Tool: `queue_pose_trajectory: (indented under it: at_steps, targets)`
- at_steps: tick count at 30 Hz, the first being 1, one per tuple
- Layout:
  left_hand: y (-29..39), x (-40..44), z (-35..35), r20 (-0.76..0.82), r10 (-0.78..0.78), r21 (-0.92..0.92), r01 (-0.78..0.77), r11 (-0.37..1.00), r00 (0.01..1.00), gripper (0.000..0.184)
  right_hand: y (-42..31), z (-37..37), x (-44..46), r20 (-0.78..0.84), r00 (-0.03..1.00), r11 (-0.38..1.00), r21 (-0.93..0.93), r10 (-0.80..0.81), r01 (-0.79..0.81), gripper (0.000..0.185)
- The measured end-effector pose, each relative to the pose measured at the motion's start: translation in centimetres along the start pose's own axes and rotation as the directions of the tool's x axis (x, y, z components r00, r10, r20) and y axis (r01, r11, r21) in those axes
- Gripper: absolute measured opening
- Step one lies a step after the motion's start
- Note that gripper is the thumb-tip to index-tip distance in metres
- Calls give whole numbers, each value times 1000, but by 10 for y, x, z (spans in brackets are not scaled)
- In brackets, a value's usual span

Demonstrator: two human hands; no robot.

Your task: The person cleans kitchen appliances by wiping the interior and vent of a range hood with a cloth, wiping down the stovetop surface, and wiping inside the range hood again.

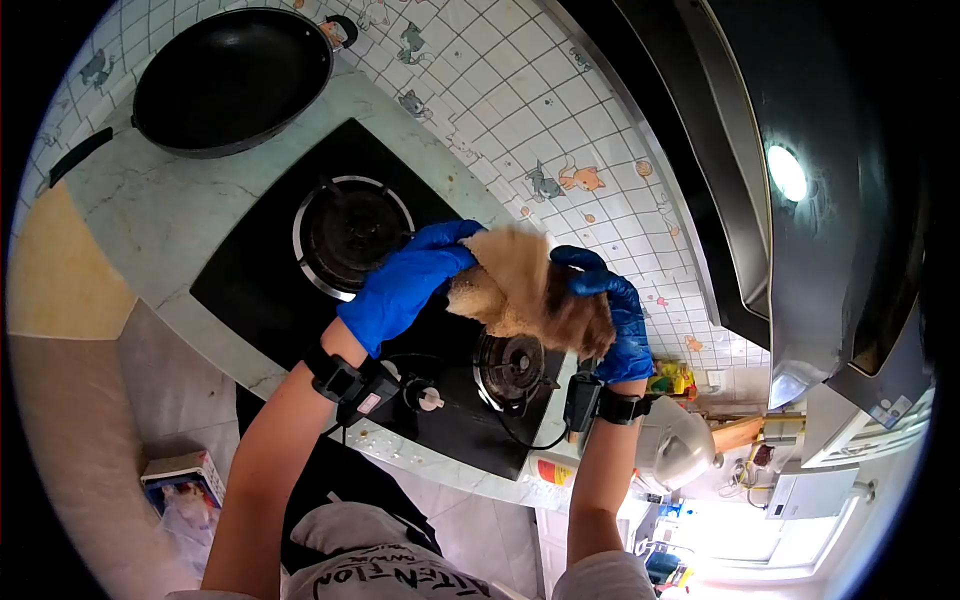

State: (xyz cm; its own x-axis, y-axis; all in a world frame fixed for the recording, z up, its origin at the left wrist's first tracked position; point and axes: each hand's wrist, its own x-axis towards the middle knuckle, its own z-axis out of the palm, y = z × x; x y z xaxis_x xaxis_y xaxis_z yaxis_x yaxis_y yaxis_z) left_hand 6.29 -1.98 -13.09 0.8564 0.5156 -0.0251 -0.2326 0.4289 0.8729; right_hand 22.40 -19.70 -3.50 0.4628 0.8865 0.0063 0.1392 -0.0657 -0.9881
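Note:
A brown, soiled cloth (512, 283) is stretched between my two blue-gloved hands, raised above the black gas cooktop (440, 215); it is partly blurred by motion. My left hand (415, 278) is closed on the cloth's left edge, near the larger burner (354, 235). On the other side, my right hand (617, 312) grips the darker right end, its fingers bent over the top. The smaller burner (512, 368) lies below the cloth, partly covered by it. Both wrists carry black strapped devices.
A black frying pan (232, 80) leans at the back left of the marble counter (150, 215). Tiled wall (520, 95) rises behind the cooktop. The dark range hood (840, 200) overhangs the right side. A metal pot lid (675, 447) stands at right, and a box (185, 480) on the floor.

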Motion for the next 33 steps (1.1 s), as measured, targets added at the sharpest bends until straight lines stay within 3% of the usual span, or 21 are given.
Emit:
queue_pose_trajectory:
  at_steps: [1,3,5,6,7,9,11,13,14,15,16,18,19,20,21,22,24,26,27,29,33]
  targets:
    - [-2,4,-1,-1,3,1,-3,1000,1000,30,-3,3,6,89,995,997,-61,-49,55,30]
    - [-3,12,-5,326,245,-196,-188,962,913,23,-10,9,17,263,953,970,-151,-147,191,34]
    - [1,8,2,274,162,-190,-112,975,948,20,-11,32,14,-112,991,998,5,-69,70,37]
    - [0,8,3,256,239,-225,-183,957,937,20,-17,45,14,-122,992,972,234,40,-10,41]
    - [0,9,5,235,314,-257,-253,933,920,21,-8,38,11,-122,992,972,234,41,-11,41]
    - [13,2,9,212,310,-233,-260,937,927,20,23,13,5,-279,943,945,314,183,-91,42]
    - [13,3,11,185,304,-205,-266,942,934,20,29,18,8,-276,911,877,454,308,-159,42]
    - [4,11,13,95,436,-228,-406,885,895,22,30,25,5,-209,946,894,425,249,-142,41]
    - [5,10,15,95,434,-227,-405,886,896,22,28,25,6,-149,957,939,279,247,-199,44]
    - [5,6,18,21,313,-149,-306,940,950,26,29,28,4,-148,957,939,280,249,-201,44]
    - [13,2,25,26,278,-83,-275,958,960,33,32,32,1,-129,979,985,-51,160,-168,46]
    - [27,-6,40,35,207,51,-209,977,978,58,34,42,3,-101,985,989,-29,141,-145,49]
    - [12,0,53,142,424,135,-442,887,894,67,35,47,4,-87,987,991,-18,131,-133,51]
    - [15,-4,62,187,560,305,-590,748,807,69,18,68,0,-203,956,945,291,211,-147,48]
    - [15,-12,69,259,468,397,-535,746,845,66,5,84,-1,-286,904,816,568,317,-106,45]
    - [16,-12,72,252,557,235,-608,758,792,59,1,91,1,-440,882,954,296,169,-34,48]
    - [20,-12,71,222,646,56,-671,740,731,53,7,73,3,-384,901,937,343,200,-61,48]
    - [25,-15,60,226,409,-91,-399,913,884,34,3,69,9,-230,956,828,560,182,-23,48]
    - [22,-15,56,227,415,-110,-400,910,881,34,-1,62,12,-209,940,765,639,268,-76,43]
    - [18,-12,49,35,435,-143,-426,893,900,19,0,51,16,-346,910,892,450,227,-51,39]
    - [16,7,34,25,407,-231,-390,891,913,16,-4,8,46,-415,840,908,372,350,-194,37]
